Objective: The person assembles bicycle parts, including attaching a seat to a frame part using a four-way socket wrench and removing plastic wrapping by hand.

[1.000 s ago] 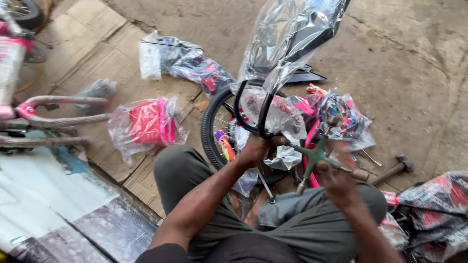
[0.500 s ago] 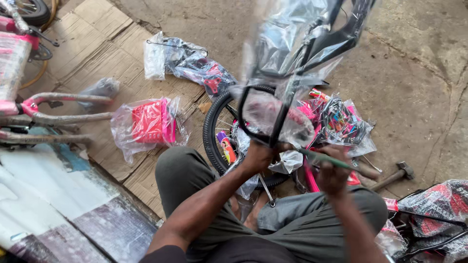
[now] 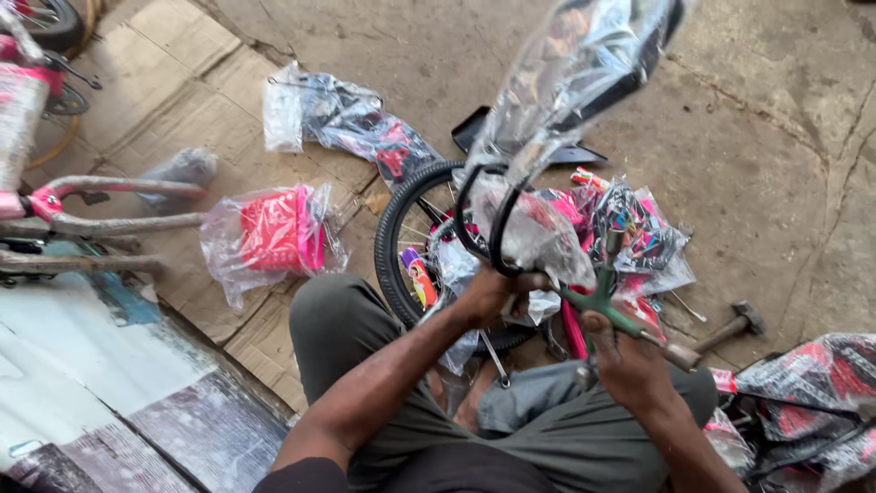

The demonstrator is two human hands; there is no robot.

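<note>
I sit on the ground with a small bicycle's parts in front of me. My left hand [image 3: 488, 294] grips the lower end of a black curved bicycle part wrapped in clear plastic [image 3: 566, 100], which rises tilted toward the top of the view. My right hand [image 3: 625, 356] holds a green cross-shaped wrench [image 3: 607, 297] against that part's base. A black spoked wheel [image 3: 401, 242] lies under both hands.
A pink basket in a clear bag [image 3: 272, 233] lies left of the wheel. Another bagged part [image 3: 351, 123] sits further back. A hammer [image 3: 735, 324] lies at the right. A pink bicycle frame [image 3: 100, 205] rests on flattened cardboard [image 3: 173, 110] at left.
The wrapped black part has tilted and shifted slightly right. My right hand has turned the green wrench at its base; my left hand keeps its grip.
</note>
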